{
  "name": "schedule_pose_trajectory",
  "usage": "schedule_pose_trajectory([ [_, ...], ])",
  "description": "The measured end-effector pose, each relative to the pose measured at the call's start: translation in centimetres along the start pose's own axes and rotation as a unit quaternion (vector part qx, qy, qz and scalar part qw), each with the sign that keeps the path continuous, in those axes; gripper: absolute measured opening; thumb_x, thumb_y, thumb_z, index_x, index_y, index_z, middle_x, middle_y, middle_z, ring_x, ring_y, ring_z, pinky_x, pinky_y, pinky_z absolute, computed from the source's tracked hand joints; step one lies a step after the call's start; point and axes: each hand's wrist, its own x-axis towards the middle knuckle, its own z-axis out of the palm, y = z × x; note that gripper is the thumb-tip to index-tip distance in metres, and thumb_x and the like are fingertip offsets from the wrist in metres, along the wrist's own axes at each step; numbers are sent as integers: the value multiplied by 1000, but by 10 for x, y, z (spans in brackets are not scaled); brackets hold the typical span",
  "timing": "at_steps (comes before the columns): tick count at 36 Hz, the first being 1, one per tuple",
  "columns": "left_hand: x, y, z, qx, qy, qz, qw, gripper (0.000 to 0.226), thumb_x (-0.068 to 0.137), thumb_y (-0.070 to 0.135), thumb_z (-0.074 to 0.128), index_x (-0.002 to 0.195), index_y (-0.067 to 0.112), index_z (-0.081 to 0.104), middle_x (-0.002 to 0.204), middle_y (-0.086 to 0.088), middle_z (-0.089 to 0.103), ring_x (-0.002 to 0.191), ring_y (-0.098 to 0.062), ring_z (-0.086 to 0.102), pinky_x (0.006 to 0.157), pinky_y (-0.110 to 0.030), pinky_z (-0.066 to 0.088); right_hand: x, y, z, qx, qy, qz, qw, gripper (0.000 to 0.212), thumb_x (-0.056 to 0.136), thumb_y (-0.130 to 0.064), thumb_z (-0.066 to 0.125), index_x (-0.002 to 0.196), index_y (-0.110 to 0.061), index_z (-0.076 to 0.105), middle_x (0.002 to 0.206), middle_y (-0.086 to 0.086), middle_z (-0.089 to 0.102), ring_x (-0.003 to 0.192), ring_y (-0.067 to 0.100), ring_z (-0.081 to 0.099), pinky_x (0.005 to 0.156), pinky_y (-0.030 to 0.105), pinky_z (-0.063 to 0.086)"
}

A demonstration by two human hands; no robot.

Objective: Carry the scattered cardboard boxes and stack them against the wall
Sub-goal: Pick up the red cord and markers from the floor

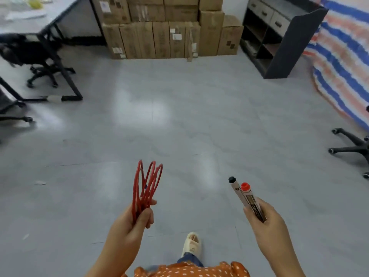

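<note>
Brown cardboard boxes [165,27] stand stacked in rows against the far wall, several tall ones upright along the floor and more on top. My left hand [131,226] grips a coil of red cable [146,186] that sticks up from my fist. My right hand [265,222] holds two markers [244,193], one with a black cap and one with a red cap, pointing up and away. Both hands are low in the view, far from the boxes.
A white desk with black legs [60,62] and a black office chair [38,56] stand at the left. A dark shelf unit [283,37] is at the back right beside a striped tarp [343,62]. Another chair base [353,148] is at the right edge. Grey floor lies between.
</note>
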Motion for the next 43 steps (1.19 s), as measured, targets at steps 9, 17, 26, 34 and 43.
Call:
schedule_pose_trajectory([
  [9, 80, 26, 33, -19, 55, -38, 998, 26, 92, -2, 50, 90, 21, 63, 75, -4, 66, 60, -6, 59, 58, -10, 45, 117, -34, -2, -16, -89, -31, 995, 24, 93, -16, 57, 99, -39, 60, 82, -2, 56, 71, 8, 53, 58, 10, 36],
  [17, 175, 32, 53, -41, 89, -67, 993, 25, 93, 1, 50, 91, 23, 63, 71, -15, 63, 65, -14, 61, 60, -12, 50, 220, -64, 10, -26, -111, -51, 992, 22, 94, -15, 56, 87, -37, 59, 67, -7, 44, 53, -2, 46, 50, 9, 35],
  [26, 343, 60, 74, -53, 86, -37, 994, 22, 94, 4, 50, 93, 21, 63, 71, -2, 66, 63, -7, 60, 59, -10, 47, 374, -127, 29, -7, -91, -53, 994, 29, 94, -18, 56, 101, -45, 59, 88, -7, 58, 75, 3, 55, 63, 13, 37],
  [34, 467, 92, 84, -45, 78, -24, 996, 22, 94, 7, 50, 95, 24, 63, 77, 0, 66, 65, -8, 60, 61, -11, 47, 491, -176, 39, -9, -98, -61, 993, 24, 94, -20, 56, 103, -42, 59, 90, -6, 60, 80, 7, 56, 65, 14, 39],
  [43, 597, 105, 125, -49, 127, -54, 989, 22, 95, 6, 49, 96, 22, 63, 73, -1, 64, 64, -12, 57, 63, -18, 48, 654, -215, 49, -28, -138, -73, 987, 18, 94, -18, 57, 105, -30, 63, 78, -4, 53, 66, 8, 47, 59, 20, 36],
])
